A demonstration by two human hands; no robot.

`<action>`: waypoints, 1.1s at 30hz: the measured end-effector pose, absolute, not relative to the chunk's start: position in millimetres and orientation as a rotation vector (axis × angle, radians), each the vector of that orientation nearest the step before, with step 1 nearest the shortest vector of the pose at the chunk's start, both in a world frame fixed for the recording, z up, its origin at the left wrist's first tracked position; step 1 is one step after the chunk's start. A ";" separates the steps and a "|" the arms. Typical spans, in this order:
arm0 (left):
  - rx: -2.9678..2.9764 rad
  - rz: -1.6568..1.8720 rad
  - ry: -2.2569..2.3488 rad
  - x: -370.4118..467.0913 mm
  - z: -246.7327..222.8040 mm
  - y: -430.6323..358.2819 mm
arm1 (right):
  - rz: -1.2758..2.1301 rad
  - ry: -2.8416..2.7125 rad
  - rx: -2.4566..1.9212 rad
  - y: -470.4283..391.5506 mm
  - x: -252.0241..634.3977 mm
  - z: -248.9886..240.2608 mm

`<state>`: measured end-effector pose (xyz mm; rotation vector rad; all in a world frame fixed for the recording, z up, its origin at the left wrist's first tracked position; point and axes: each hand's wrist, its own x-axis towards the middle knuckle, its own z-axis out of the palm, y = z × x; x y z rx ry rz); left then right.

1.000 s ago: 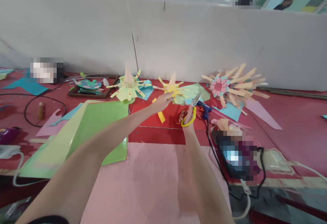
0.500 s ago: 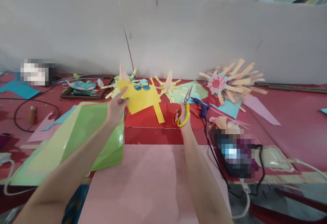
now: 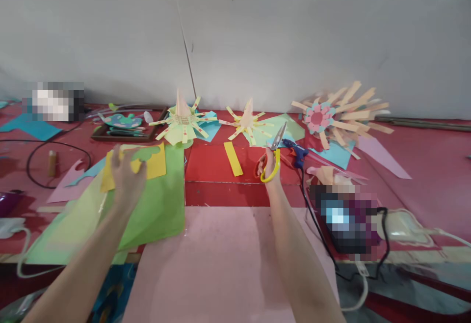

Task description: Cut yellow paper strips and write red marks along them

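Observation:
My left hand [image 3: 128, 175] is over a yellow sheet of paper [image 3: 157, 165] with curved cut-outs along its top edge. Its thumb and fingers are apart and lie in front of the sheet, which rests on a stack of green sheets [image 3: 162, 205]. In my right hand [image 3: 270, 166] is a pair of scissors [image 3: 278, 139] with a red and yellow handle, blades pointing up and away. Between the hands, a narrow yellow paper strip [image 3: 233, 159] lies on the red table [image 3: 206, 166].
Two spiky paper shapes with cone centres [image 3: 183, 119] stand near the wall. Right of them is a paper flower [image 3: 319, 118] with long strips. A blue glue gun [image 3: 299, 153] with a black cord lies beside the scissors. A pink board [image 3: 221, 259] is in front.
My left hand has carried the yellow sheet left and down onto the green sheets. The yellow strip stays on the table. My right hand still holds the scissors in nearly the same place.

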<state>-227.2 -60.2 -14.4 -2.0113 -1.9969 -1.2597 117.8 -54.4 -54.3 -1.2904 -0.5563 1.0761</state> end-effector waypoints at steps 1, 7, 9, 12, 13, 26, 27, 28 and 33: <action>-2.101 -1.208 -1.962 -207.5 -13.7 -57.8 | 1.059 -0.579 -1.302 -55.8 116.6 -53.2; -2.672 -0.451 -1.562 -109.3 -37.0 -49.9 | 0.981 -0.769 -1.413 -68.8 102.5 -42.7; -2.756 -0.369 -1.515 -102.1 -50.9 -46.4 | 0.942 -0.839 -1.462 -71.6 97.3 -42.1; -2.828 -0.296 -1.461 -106.8 -65.1 -41.7 | 0.876 -0.904 -1.520 -71.8 91.9 -45.9; -2.836 -0.282 -1.451 -109.1 -67.2 -40.9 | 0.840 -0.932 -1.540 -71.4 90.7 -47.8; -2.805 -0.293 -1.484 -109.8 -66.5 -44.5 | 0.228 -1.678 -2.124 -31.1 86.7 -16.5; -2.807 -0.301 -1.486 -110.2 -66.1 -45.0 | 0.145 -1.773 -2.150 -20.5 88.7 -13.0; -2.809 -0.308 -1.489 -110.6 -65.7 -45.4 | 0.062 -1.864 -2.193 -9.7 90.9 -10.0; -2.829 -0.333 -1.495 -111.8 -65.3 -46.1 | -0.152 -2.105 -2.195 35.9 106.7 5.6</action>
